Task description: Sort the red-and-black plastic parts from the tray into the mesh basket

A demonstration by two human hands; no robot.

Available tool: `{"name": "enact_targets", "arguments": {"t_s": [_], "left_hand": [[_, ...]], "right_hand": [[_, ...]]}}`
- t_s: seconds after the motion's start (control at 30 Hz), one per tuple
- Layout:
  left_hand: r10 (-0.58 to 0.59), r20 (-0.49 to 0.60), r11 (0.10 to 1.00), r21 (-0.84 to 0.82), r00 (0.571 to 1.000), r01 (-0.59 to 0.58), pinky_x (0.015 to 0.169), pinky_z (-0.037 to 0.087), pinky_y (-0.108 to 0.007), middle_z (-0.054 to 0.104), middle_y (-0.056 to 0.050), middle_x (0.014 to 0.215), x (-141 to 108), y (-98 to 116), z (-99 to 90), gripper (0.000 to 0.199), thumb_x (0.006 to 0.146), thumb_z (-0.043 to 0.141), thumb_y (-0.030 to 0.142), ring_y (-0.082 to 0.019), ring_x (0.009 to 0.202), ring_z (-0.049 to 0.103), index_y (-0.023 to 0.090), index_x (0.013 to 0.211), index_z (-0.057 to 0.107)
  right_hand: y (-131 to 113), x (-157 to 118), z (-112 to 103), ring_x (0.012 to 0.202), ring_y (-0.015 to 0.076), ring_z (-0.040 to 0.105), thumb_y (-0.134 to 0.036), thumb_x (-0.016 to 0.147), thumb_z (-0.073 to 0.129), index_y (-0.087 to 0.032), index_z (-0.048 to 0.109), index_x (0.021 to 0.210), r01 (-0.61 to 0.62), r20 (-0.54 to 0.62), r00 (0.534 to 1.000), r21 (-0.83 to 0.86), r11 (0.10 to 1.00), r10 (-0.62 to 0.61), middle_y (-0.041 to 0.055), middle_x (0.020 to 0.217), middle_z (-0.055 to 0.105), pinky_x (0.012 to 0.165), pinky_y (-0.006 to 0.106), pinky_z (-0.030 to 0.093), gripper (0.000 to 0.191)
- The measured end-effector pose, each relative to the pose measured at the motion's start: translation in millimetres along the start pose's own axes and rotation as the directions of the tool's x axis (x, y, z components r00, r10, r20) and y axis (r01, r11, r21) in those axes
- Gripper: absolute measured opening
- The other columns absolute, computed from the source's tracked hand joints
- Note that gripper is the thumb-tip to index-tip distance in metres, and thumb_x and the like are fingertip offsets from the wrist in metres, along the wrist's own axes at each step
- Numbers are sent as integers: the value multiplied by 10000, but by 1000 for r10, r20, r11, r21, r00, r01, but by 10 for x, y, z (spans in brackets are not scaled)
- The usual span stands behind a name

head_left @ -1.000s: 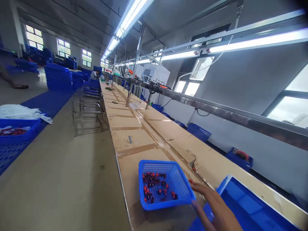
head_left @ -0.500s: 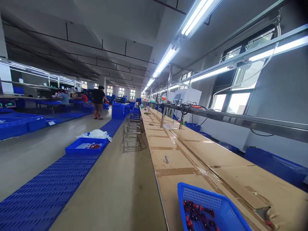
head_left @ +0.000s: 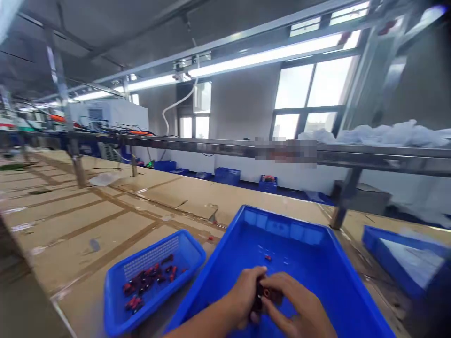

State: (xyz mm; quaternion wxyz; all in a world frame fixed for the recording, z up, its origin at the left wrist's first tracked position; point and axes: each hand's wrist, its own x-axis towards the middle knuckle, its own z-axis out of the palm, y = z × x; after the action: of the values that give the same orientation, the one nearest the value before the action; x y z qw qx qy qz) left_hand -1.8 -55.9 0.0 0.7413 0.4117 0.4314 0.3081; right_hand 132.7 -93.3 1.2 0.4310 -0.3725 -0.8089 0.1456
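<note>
My left hand and my right hand come together over a large blue bin. Between them is a small dark reddish-brown part with a round, ring-like opening. The fingers of both hands are closed on it, and they cover much of its shape. A tiny red piece lies on the bin's floor beyond my hands. Left of the bin stands a smaller blue basket with perforated walls. Several small red and black parts lie in a loose heap inside it.
Taped cardboard covers the long table. A metal shelf rail on posts crosses behind the bin, with white bags on its right end. Another blue bin holding white material stands at the right. More blue bins sit by the wall.
The view has swung right, from the long aisle to the table and the large bin. Both hands have come into view, holding the small dark part. The perforated basket now appears farther left.
</note>
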Motion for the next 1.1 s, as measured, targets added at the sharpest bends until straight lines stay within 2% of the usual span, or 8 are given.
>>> {"name": "enact_targets", "arguments": {"t_s": [0.13,0.4,0.5,0.57,0.63,0.73,0.93,1.1], "left_hand": [[-46,-41,999,-4,998,46,299,80,-156,419,42,511,1,44,-14,426,760,460,602,-65,365,371,192,644,472],[49,-115,998,-41,992,-54,303,130,-142,581,-17,668,-22,58,-28,407,744,504,590,-66,398,424,183,726,517],[42,-115,995,-86,992,-52,303,122,-138,544,8,632,-11,77,-65,392,757,500,578,-65,395,422,188,719,511],[41,-115,993,-101,993,-53,300,133,-136,518,27,625,-19,87,-78,393,758,504,581,-67,401,434,190,729,525],[89,-137,993,-63,987,-98,288,159,-140,520,29,638,-29,93,-73,417,752,508,605,-76,407,453,190,738,543],[245,-154,966,119,957,-228,260,217,-170,526,15,575,-29,88,-53,493,759,457,662,-104,369,453,182,712,559],[322,-232,927,276,918,-255,281,254,-197,494,20,484,31,45,-105,488,826,340,610,-96,295,385,196,629,510],[273,-228,933,299,935,-199,292,254,-226,476,14,425,69,-2,-160,550,831,300,653,-118,261,386,202,578,487]], "right_hand": [[-129,40,-206,829,183,651,-158,819,617,-266,612,1060,-62,-52,996,82,995,66,26,952,690,775,300,540,264],[-183,48,-203,834,185,621,-128,826,589,-274,608,1098,27,-42,999,70,997,-25,32,946,667,770,310,514,309],[-150,65,-162,835,201,619,-177,811,597,-257,636,1033,-108,-43,992,196,975,119,43,943,664,786,341,505,239],[-100,79,-101,782,203,623,-231,811,551,-230,620,983,-345,-29,918,431,834,395,52,909,649,723,351,518,185],[-33,82,-9,683,185,607,-264,818,451,-206,571,945,-535,87,764,639,553,640,47,842,612,605,331,513,184],[51,62,161,485,131,475,-292,803,420,-199,505,814,-631,225,652,691,353,725,-9,666,513,434,258,398,127],[-15,36,359,570,133,392,-287,800,592,-222,480,819,-437,-111,863,323,840,492,-56,638,410,527,243,333,131],[-122,82,252,627,150,457,-139,783,559,-222,549,816,-221,-33,974,26,975,222,-23,714,492,589,259,352,90]]}}
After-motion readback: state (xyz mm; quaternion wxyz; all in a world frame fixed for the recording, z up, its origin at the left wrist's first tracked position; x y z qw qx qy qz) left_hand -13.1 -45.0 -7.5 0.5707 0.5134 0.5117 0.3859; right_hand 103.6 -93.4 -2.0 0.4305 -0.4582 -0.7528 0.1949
